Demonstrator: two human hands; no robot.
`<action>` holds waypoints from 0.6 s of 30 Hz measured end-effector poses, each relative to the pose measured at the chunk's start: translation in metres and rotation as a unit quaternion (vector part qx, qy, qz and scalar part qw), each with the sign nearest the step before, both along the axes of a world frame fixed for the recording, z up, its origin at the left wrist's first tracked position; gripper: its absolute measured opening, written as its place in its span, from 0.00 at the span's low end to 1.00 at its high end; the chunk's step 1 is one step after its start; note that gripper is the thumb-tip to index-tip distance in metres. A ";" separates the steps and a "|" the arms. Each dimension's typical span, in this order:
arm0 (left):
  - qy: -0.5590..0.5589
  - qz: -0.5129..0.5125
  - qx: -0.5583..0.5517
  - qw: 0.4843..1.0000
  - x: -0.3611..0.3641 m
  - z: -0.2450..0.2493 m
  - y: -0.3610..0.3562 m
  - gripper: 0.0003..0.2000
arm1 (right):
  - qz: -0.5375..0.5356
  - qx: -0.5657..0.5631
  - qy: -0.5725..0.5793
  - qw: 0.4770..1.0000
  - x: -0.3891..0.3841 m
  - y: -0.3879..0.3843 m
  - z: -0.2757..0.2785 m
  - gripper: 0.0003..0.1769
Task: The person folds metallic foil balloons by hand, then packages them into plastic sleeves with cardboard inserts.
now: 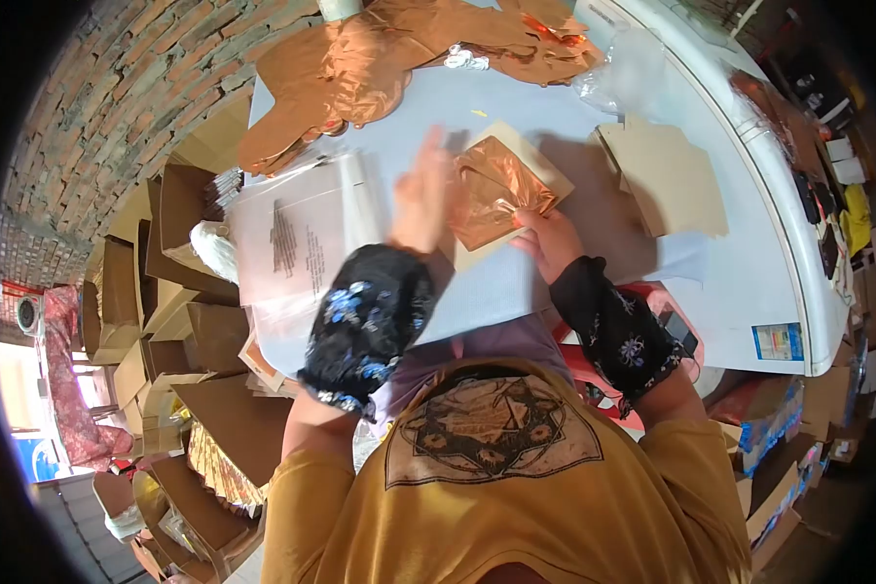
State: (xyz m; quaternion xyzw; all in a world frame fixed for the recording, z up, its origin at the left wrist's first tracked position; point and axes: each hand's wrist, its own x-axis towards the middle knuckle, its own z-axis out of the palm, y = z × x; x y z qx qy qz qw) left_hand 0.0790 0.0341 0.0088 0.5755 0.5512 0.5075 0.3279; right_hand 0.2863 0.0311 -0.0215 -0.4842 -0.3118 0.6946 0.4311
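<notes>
A shiny copper-coloured foil sheet (pixel 501 190) lies on a square beige card (pixel 477 255) in the middle of the table. My right hand (pixel 552 241) pinches the foil's near right corner between thumb and fingers. Just left of the card is my left hand (pixel 423 200), blurred by motion, its fingers stretched out and holding nothing visible. Both forearms wear dark flowered sleeves. A stack of beige cards (pixel 667 180) sits to the right of the foil. On the left lie clear printed plastic bags (pixel 282 234).
More copper foil sheets (pixel 331 73) are heaped along the table's far edge, beside a crumpled clear plastic bag (pixel 628 73). Open cardboard boxes (pixel 219 336) crowd the left side, below a brick wall (pixel 117 107). A white appliance-like panel (pixel 788 253) borders the right.
</notes>
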 end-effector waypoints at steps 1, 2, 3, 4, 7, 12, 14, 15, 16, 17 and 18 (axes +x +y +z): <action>0.063 0.058 0.014 0.996 -0.020 0.006 -0.007 0.31 | 0.001 -0.004 -0.003 1.000 0.000 0.000 -0.001 0.14; 0.213 0.127 0.007 0.969 -0.044 0.005 -0.017 0.32 | 0.001 -0.003 0.006 1.000 0.000 0.000 0.000 0.14; 0.357 0.192 0.000 0.914 -0.063 0.001 -0.028 0.32 | 0.000 0.000 0.015 1.000 0.000 -0.001 0.003 0.15; 0.426 0.214 -0.056 0.878 -0.072 -0.005 -0.040 0.33 | 0.000 0.001 0.025 1.000 0.000 -0.003 0.004 0.15; 0.539 0.254 -0.155 0.788 -0.085 -0.030 -0.066 0.33 | -0.002 0.019 0.031 0.999 0.003 -0.006 0.006 0.16; 0.511 0.221 -0.075 0.827 -0.085 -0.040 -0.069 0.23 | 0.005 0.025 0.021 0.999 0.026 -0.009 0.008 0.14; 0.493 0.185 -0.040 0.849 -0.074 -0.030 -0.069 0.19 | 0.000 0.029 0.022 0.999 0.039 -0.010 0.016 0.11; 0.474 0.160 -0.013 0.866 -0.068 -0.025 -0.071 0.18 | -0.002 0.029 0.032 0.999 0.047 -0.014 0.024 0.10; 0.453 0.134 0.013 0.881 -0.062 -0.023 -0.072 0.16 | -0.003 0.027 0.041 0.999 0.053 -0.019 0.033 0.08; 0.447 0.088 0.037 0.890 -0.055 -0.026 -0.069 0.16 | -0.018 0.032 0.035 0.999 0.060 -0.024 0.045 0.07; 0.439 0.043 0.058 0.896 -0.047 -0.031 -0.064 0.15 | -0.031 0.036 0.028 0.998 0.067 -0.031 0.058 0.07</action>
